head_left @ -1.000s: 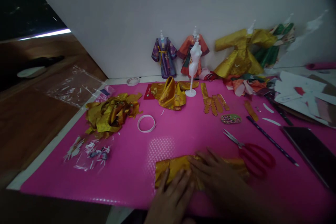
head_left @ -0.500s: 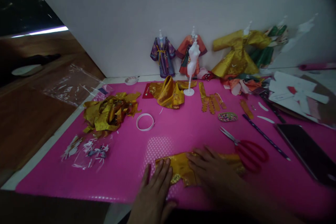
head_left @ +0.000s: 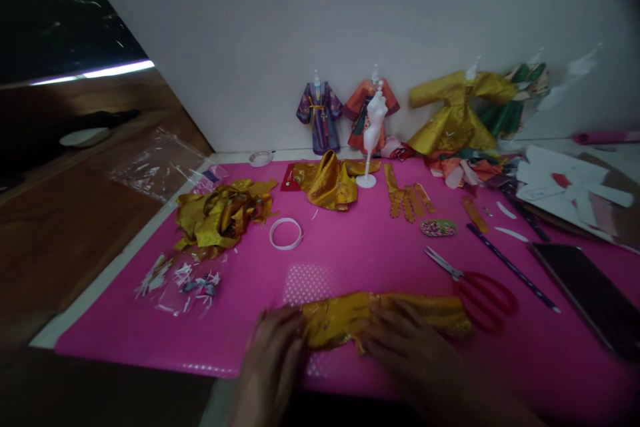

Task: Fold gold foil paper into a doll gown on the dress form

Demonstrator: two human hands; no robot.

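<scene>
A strip of shiny gold fabric (head_left: pixel 337 321), like a small garment piece, lies across the front of the pink mat. My left hand (head_left: pixel 270 353) is at its left end, fingers bent and closed on the edge, slightly blurred. Over the middle of the cloth my right hand (head_left: pixel 407 340) lies flat with its fingers apart, pressing it from above. The cloth's right end reaches close to the red-handled scissors (head_left: pixel 483 287), which lie with their blades pointing up and left.
Gold scraps (head_left: pixel 223 217) and a plastic bag of white bits (head_left: pixel 180 283) lie left, near a white tape ring (head_left: pixel 286 233). A bare white mannequin (head_left: pixel 373 127) and dressed miniature figures stand behind. A pencil (head_left: pixel 513 267) and a phone (head_left: pixel 585 290) lie right.
My left hand has shifted left off the top of the gold fabric to its end, its fingers now bent. The right hand stays over the cloth. The camera view has turned slightly.
</scene>
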